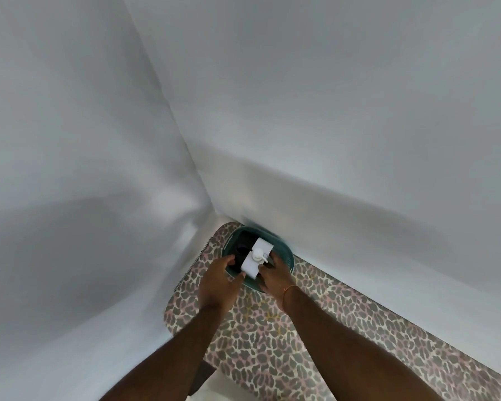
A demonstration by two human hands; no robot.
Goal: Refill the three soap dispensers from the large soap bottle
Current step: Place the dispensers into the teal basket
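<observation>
A white soap bottle (256, 257) with a pump top was seen upright inside a teal basket (287, 263) set at the far end of a leopard-print table (272, 337), against the white wall (330, 111). It was grasped from both sides: the left hand (219, 282) and the right hand (274, 274) each had a grip curled around its body.

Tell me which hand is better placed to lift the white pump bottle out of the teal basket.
Probably the right hand: its fingers touch the white pump bottle beside the pump, while the left hand rests at the teal basket's near rim.
</observation>
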